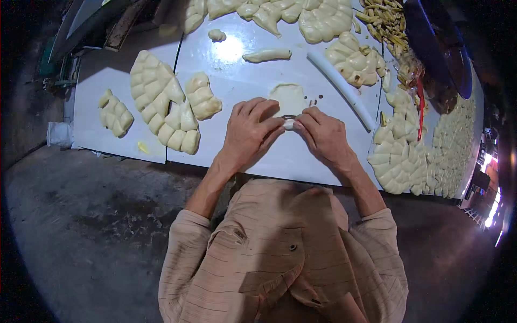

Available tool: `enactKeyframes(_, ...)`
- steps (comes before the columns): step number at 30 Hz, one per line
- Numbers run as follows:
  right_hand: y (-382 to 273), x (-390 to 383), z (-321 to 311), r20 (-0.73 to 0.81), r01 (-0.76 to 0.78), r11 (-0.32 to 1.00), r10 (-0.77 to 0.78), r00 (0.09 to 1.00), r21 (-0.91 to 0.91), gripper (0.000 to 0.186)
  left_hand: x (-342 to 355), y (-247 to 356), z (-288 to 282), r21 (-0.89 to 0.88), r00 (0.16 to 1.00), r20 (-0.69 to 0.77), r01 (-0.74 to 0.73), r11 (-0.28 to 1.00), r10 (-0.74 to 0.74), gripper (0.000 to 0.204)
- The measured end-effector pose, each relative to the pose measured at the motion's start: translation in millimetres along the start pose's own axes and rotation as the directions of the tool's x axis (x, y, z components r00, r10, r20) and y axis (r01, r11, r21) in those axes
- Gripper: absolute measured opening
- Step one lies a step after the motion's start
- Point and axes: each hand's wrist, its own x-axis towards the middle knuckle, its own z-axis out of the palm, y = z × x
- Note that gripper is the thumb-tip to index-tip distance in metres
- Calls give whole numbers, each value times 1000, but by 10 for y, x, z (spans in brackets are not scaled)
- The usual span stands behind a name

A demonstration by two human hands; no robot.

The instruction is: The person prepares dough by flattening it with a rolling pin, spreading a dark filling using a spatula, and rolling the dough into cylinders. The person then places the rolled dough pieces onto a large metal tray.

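At the middle of the white table, a thin flattened piece of pale dough lies with some dark strips along its near edge. My left hand and my right hand both have curled fingers on that edge, which is folded into a short roll between my thumbs. A few small dark bits lie just right of the dough. A white plastic rolling rod lies slanted to the right of my hands. A longer dough roll rests beyond the flat piece.
Clustered dough portions lie at the left and along the far edge. On the right are more dough pieces, a pile of yellowish strips, a red-handled tool and a dark blue container.
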Motion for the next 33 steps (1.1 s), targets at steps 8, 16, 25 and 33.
enactKeyframes(8, 43, 3, -130, 51, 61, 998, -60, 997, -12, 24, 16, -89, -101, -61, 999, 21, -38, 997, 40, 29)
enactKeyframes(16, -66, 189, -142, 54, -334, 942, 335, 941, -26, 26, 34, -242, -92, -42, 995, -2, -95, 995, 95, 20)
enactKeyframes(25, 177, 6, -128, -84, 69, 995, -75, 994, -73, 24, 142, -137, -218, -58, 995, 27, -90, 994, 91, 29)
enactKeyframes(33, 200, -11, -183, -230, 43, 999, -37, 972, 20, 25, 32, -202, -237, -24, 994, -106, -38, 999, 36, 27)
